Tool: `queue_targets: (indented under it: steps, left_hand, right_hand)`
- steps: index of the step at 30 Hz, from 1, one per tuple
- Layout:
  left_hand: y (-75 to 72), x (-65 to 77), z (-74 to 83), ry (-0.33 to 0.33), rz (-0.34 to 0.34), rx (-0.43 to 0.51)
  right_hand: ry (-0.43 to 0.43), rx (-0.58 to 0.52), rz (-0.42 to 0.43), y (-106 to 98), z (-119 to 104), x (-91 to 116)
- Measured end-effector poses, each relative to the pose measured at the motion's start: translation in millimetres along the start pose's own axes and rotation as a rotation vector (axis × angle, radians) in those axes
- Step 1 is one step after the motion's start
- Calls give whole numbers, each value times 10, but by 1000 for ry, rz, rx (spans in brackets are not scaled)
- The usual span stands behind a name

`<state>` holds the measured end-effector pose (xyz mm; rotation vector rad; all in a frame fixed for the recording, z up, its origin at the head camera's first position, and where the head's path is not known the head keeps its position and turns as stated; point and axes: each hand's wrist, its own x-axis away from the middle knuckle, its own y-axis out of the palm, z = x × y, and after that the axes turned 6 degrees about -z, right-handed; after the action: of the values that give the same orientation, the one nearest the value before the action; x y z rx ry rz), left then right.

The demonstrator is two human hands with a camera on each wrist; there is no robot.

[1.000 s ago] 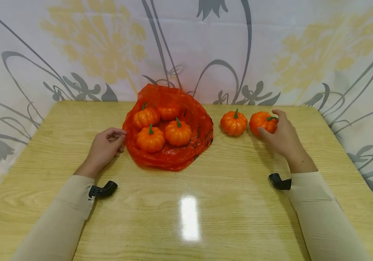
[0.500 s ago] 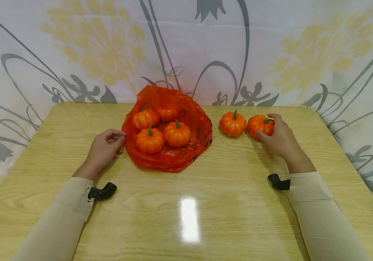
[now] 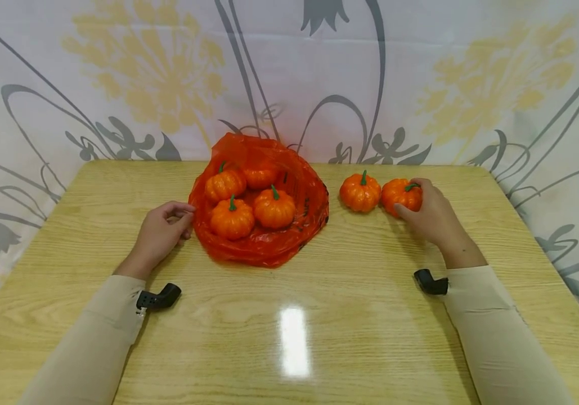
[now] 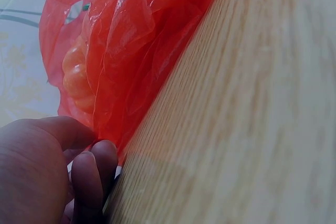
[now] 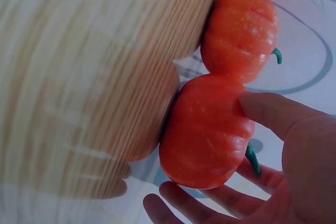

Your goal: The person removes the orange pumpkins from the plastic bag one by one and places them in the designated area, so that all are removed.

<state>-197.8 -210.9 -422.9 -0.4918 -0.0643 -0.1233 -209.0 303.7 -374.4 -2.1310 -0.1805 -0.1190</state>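
Observation:
Under the fingers of my right hand (image 3: 433, 216) is a small orange pumpkin (image 3: 400, 197) with a green stem, tilted towards the hand. The thumb (image 5: 278, 111) lies on its side and the other fingers curl behind it. A second pumpkin (image 3: 360, 192) stands upright right beside it on the left. Left of both, an opened red plastic bag (image 3: 269, 247) holds several similar pumpkins (image 3: 232, 218). At the bag's left edge, my left hand (image 3: 162, 233) pinches the thin plastic (image 4: 131, 77) between thumb and fingers.
The wooden table (image 3: 218, 337) reaches back to a wall covering (image 3: 289, 67) with grey and yellow flower patterns. Black wrist devices sit at the left cuff (image 3: 160, 297) and right cuff (image 3: 431, 282).
My right hand has closed around the outer pumpkin and shifted it slightly left, towards its neighbour. The left hand stays at the bag's edge.

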Motion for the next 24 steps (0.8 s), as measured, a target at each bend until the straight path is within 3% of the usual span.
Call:
queue_targets:
  steps: [24]
  left_hand:
    - [-3, 28, 30, 5, 3, 0]
  right_hand:
    - [-10, -6, -16, 20, -10, 4]
